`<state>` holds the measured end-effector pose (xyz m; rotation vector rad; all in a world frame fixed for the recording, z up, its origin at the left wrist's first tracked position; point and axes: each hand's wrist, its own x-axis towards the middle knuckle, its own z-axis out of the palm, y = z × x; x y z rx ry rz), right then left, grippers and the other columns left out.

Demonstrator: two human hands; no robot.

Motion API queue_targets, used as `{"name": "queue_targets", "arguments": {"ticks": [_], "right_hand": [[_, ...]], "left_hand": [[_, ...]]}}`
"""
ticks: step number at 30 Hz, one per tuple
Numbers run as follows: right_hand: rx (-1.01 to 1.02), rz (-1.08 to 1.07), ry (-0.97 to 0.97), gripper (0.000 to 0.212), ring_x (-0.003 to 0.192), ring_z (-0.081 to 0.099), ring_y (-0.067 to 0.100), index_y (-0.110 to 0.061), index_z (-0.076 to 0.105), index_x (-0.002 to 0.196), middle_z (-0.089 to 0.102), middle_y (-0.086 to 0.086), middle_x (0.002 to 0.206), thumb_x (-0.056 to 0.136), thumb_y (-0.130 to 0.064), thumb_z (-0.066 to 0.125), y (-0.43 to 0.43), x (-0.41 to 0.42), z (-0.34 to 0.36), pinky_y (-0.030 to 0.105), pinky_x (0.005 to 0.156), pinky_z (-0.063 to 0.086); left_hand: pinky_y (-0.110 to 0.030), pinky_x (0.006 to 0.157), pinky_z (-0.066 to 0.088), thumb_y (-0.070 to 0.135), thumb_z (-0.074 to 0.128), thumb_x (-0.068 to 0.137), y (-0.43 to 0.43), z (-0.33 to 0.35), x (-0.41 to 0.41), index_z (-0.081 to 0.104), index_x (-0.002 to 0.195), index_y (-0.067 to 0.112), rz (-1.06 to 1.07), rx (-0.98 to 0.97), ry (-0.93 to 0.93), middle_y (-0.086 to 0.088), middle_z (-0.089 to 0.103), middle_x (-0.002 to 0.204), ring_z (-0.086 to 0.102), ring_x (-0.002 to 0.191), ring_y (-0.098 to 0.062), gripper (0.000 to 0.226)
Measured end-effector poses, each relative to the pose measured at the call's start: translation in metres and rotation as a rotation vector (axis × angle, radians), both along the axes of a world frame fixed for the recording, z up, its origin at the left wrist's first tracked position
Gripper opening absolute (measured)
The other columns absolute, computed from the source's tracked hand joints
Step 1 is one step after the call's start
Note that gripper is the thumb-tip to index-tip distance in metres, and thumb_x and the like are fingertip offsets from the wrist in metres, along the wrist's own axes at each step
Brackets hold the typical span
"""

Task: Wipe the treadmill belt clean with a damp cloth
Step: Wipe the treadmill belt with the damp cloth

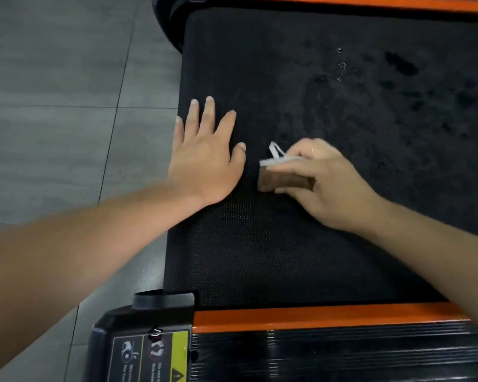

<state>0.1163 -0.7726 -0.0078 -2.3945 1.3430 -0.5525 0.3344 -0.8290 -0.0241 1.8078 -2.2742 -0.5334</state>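
The black textured treadmill belt (329, 238) fills the middle of the view, with darker wet patches at its upper right. My left hand (204, 158) lies flat on the belt near its left edge, fingers straight and spread. Just to its right, my right hand (323, 183) grips a small folded brown cloth (282, 181) with a white top layer and a white loop, pressing it onto the belt. The hand covers most of the cloth.
Orange side rails run along the near edge (315, 315) and the far edge (370, 1) of the belt. A black ribbed footrail and an end cap with a warning label (149, 357) sit at the bottom. Grey floor tiles (66, 92) lie to the left.
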Motion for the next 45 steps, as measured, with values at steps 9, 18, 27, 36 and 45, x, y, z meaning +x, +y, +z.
{"name": "queue_targets", "arguments": {"ticks": [9,18,27,36,45], "right_hand": [[-0.028,-0.144,-0.076,0.030,0.094,0.053,0.021,-0.043,0.071,0.114,0.056,-0.002,0.098,0.089,-0.027,0.074,-0.041,0.001,-0.009,0.035,0.084,0.045],[-0.109,-0.380,-0.001,0.029,0.099,0.058,0.026,-0.043,0.073,0.114,0.058,0.003,0.096,0.086,-0.041,0.066,-0.178,0.001,-0.010,0.040,0.088,0.049],[-0.116,-0.365,-0.016,0.030,0.096,0.058,0.021,-0.045,0.070,0.112,0.061,0.002,0.093,0.087,-0.029,0.073,-0.204,-0.018,-0.001,0.030,0.089,0.045],[-0.084,-0.219,-0.019,0.030,0.097,0.054,0.013,-0.037,0.073,0.116,0.060,-0.001,0.102,0.088,-0.026,0.075,-0.189,-0.006,0.000,0.028,0.090,0.042],[-0.087,-0.280,0.001,0.033,0.097,0.049,0.014,-0.032,0.072,0.122,0.056,-0.002,0.103,0.089,-0.034,0.072,-0.245,0.017,-0.011,0.029,0.089,0.040]], "left_hand": [[-0.049,0.124,0.007,0.050,0.042,0.102,-0.021,0.000,-0.002,0.030,0.156,0.026,-0.019,-0.069,-0.077,-0.010,0.010,0.172,0.003,0.158,-0.028,0.060],[-0.050,0.128,-0.003,0.056,0.024,0.101,-0.027,-0.002,-0.003,0.012,0.165,0.029,-0.050,-0.026,-0.110,-0.007,-0.003,0.174,-0.011,0.159,-0.024,0.070],[-0.055,0.127,-0.006,0.061,0.029,0.102,-0.077,0.004,-0.030,0.013,0.164,0.030,-0.038,0.002,-0.161,-0.011,-0.004,0.173,-0.012,0.159,-0.030,0.070],[-0.058,0.125,-0.007,0.063,0.015,0.102,-0.076,-0.005,-0.034,0.001,0.165,0.032,-0.035,-0.059,-0.229,-0.011,-0.010,0.173,-0.017,0.158,-0.031,0.071],[-0.059,0.125,-0.006,0.064,0.010,0.100,-0.074,-0.006,-0.033,-0.001,0.165,0.031,-0.043,-0.084,-0.237,-0.012,-0.009,0.173,-0.016,0.158,-0.032,0.073]]}}
